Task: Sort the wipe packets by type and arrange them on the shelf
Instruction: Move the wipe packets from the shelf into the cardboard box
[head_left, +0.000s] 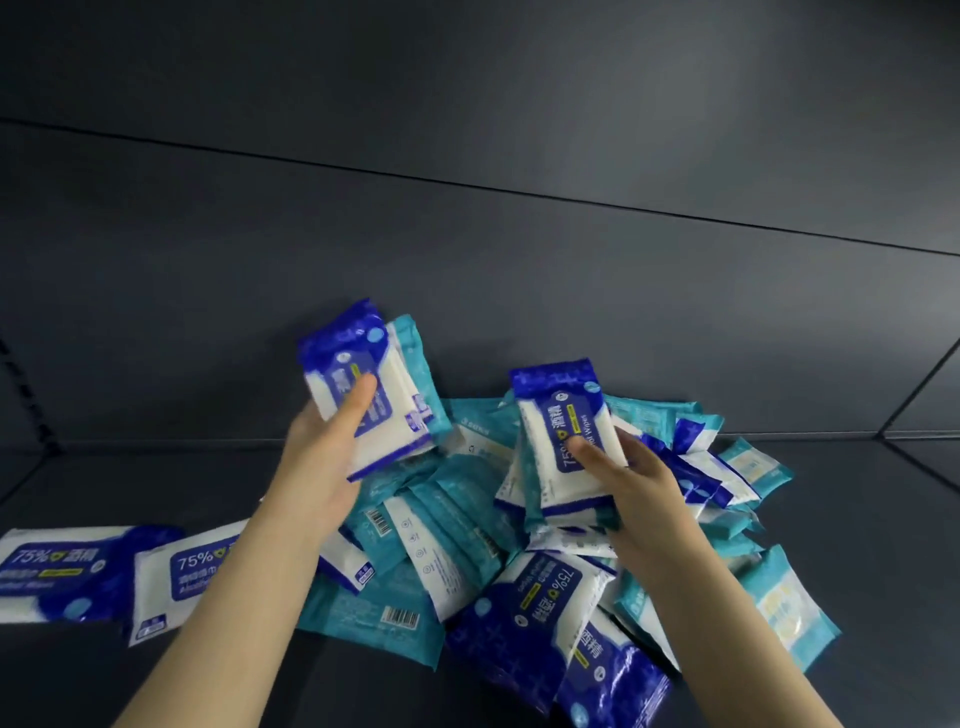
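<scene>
A heap of wipe packets (447, 530) lies on the dark shelf (857, 519), mixing dark-blue-and-white packets with teal ones. My left hand (322, 457) holds up a small stack of packets (384, 410), a blue-and-white one in front and a teal one behind it. My right hand (634, 483) grips another bundle (566, 441), with a blue-and-white "75%" packet on top and teal ones under it. Both bundles hang above the heap. Two blue-and-white packets (62, 571) (176, 587) lie flat side by side at the left of the shelf.
The shelf's dark back wall (467, 286) rises right behind the heap. A side panel (924, 395) closes the shelf at the right. Bare shelf surface shows at the far left and in front of the two flat packets.
</scene>
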